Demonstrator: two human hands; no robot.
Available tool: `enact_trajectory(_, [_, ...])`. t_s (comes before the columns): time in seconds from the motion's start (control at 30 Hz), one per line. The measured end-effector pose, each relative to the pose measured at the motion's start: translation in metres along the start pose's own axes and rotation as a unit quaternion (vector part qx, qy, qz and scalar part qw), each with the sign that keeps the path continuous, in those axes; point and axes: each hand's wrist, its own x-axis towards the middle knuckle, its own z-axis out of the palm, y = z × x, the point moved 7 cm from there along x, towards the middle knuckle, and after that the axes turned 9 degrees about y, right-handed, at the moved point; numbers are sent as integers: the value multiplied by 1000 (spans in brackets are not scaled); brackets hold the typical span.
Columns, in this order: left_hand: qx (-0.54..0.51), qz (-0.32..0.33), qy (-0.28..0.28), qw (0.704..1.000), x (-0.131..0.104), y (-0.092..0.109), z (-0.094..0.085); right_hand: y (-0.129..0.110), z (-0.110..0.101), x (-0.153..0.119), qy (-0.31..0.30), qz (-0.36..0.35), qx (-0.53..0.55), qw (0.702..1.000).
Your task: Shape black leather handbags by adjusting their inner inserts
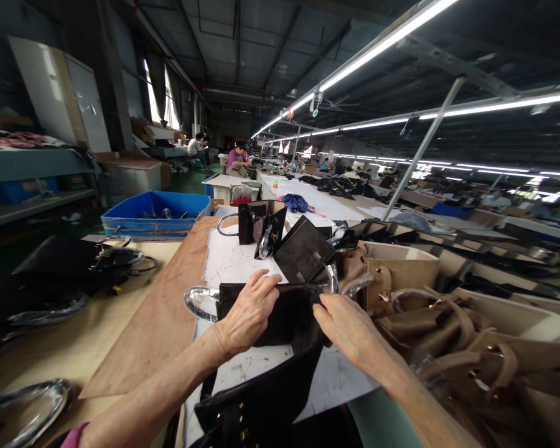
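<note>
A black handbag (284,311) stands in front of me, its mouth spread so that the dark inside and part of the white table show. My left hand (249,308) is at the top edge of its far panel, fingers bent and closed over it; the thumb is hidden. At the bag's right side, my right hand (343,320) grips the edge near the corner, with some fingertips out of sight behind it. A handle (200,303) in clear plastic wrap sticks out at the left. The near black panel (266,392) carries small gold studs.
Beyond are another black handbag (261,227) and a black panel piece (304,249). Many tan handbags (401,274) crowd the right. Black bags (70,267) lie left on a wooden board (163,311). A blue bin (156,211) stands behind. Farther off, a person (237,158) sits.
</note>
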Motion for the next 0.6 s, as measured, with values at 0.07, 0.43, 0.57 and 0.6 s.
enact_trajectory(0.07, [-25, -30, 2, 999, 0, -4, -2, 1, 0, 0, -4, 4, 5, 1000])
enact_trajectory(0.43, [4, -181, -55, 982, 15, -21, 8, -1, -4, -4, 0, -2, 25, 1000])
enact_trajectory(0.57, [51, -206, -75, 974, 16, -25, 10, -1, -6, -7, 4, -4, 30, 1000])
enact_trajectory(0.6, [55, -208, -77, 974, 16, -26, 9, -1, -7, -7, 5, -4, 31, 999])
